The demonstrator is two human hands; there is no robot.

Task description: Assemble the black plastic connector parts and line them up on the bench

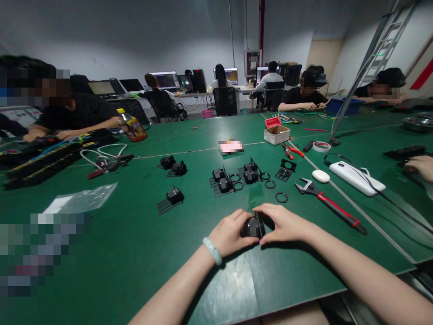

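Observation:
Near the front of the green table, both hands close around one black plastic fitting (252, 227) with a thin upright plate on it. My left hand (229, 234), a pale bangle on its wrist, grips the fitting's body. Thumb and fingers of my right hand (284, 224) pinch the plate from the other side. Beyond them lie similar black fittings on slotted brackets, among them one on its own (174, 195) and a pair (223, 180). Several loose black hex nuts (281, 197) and a bare bracket (286, 169) are scattered to the right.
An adjustable wrench (333, 205), white computer mouse (320, 176) and white power bank (356, 178) lie right. Pliers (294, 150), tape roll (321, 146) and a small box (276, 135) sit farther back. Left are a plastic bag (81, 198) and bottle (131, 125). Other people work around the table.

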